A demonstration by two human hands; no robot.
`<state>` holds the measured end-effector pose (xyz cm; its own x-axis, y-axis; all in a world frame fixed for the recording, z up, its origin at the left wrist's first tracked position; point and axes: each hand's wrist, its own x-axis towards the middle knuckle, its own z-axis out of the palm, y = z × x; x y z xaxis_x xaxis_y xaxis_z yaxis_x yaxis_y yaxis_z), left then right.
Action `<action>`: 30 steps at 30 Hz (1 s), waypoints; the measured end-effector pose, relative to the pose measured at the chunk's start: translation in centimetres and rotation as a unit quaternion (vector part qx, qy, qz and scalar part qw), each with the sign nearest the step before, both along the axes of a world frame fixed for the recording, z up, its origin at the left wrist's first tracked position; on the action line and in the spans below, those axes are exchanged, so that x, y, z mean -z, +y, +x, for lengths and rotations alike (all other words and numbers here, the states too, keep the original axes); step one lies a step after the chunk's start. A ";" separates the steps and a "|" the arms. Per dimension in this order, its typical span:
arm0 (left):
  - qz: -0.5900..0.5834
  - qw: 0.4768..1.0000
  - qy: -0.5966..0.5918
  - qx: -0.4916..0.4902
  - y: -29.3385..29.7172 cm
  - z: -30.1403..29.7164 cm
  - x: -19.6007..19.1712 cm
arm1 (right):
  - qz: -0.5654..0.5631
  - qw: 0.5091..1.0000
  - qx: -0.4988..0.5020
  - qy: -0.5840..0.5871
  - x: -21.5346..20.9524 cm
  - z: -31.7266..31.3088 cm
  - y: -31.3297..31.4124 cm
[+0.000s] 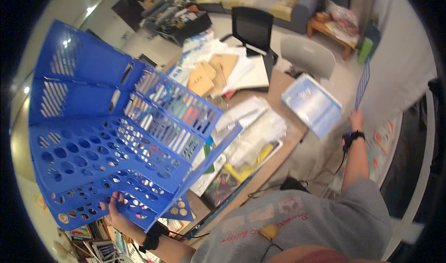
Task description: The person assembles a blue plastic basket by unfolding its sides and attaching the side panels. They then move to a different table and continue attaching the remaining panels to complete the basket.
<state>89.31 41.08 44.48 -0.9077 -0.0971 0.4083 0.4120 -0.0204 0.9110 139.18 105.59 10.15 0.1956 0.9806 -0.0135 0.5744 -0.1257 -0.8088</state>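
Your left hand grips the lower edge of a stack of blue perforated plastic trays, fingers curled through the holes and clenched on the rim, holding the stack raised and tilted above the left end of the bench. The trays fan apart toward the upper left (slotted walls on the near ones, round holes on the lower). Beneath and beside them, the bench carries loose papers and clear plastic sleeves, brown envelopes and a light blue tray hanging over its far right edge. Beyond stand a black office chair and a grey chair. At far right, your right hand, arm outstretched, fingers clasped on a thin blue panel held upright, well apart from the stack.
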 end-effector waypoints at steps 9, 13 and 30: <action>0.024 0.999 -0.017 -0.018 5.4 4.1 -1.9 | -0.122 0.991 0.045 -0.017 14.2 -1.2 4.3; 0.052 0.998 -0.022 0.028 7.5 3.4 1.6 | -0.246 0.858 0.131 0.431 13.0 -2.8 3.9; 0.038 0.990 -0.038 0.130 26.4 9.9 1.7 | -0.199 0.913 -0.322 0.151 -0.2 -2.1 9.9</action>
<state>99.25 67.50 42.79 -0.9339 0.1169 0.3379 0.3135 -0.1869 0.9310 137.06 115.53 10.39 -0.4909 0.7966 -0.3527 0.3920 -0.1596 -0.9060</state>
